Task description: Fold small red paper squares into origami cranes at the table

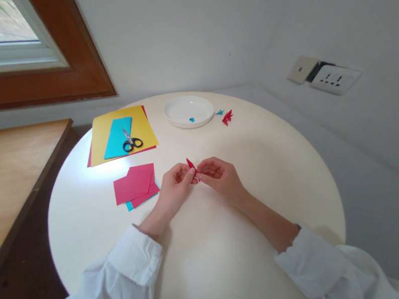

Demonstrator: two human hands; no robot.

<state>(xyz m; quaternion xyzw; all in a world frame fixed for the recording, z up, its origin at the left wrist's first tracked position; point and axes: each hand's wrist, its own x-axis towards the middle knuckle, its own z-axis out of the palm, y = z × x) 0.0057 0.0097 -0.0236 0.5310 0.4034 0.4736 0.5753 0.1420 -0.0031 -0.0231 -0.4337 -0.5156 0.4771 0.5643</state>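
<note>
Over the middle of the round white table, a small folded red paper is pinched between my two hands. My left hand is closed on its left side, thumb on top. From the right, my right hand pinches it with thumb and forefinger. One pointed end sticks up above the fingertips; the rest is partly hidden by the fingers. Left of my left hand lie several red paper pieces, with a blue piece showing beneath them.
Scissors with black handles rest on a blue sheet over yellow paper. A white dish holds a small blue bit. Beside it lie red folded paper figures and a blue one. A wall stands behind.
</note>
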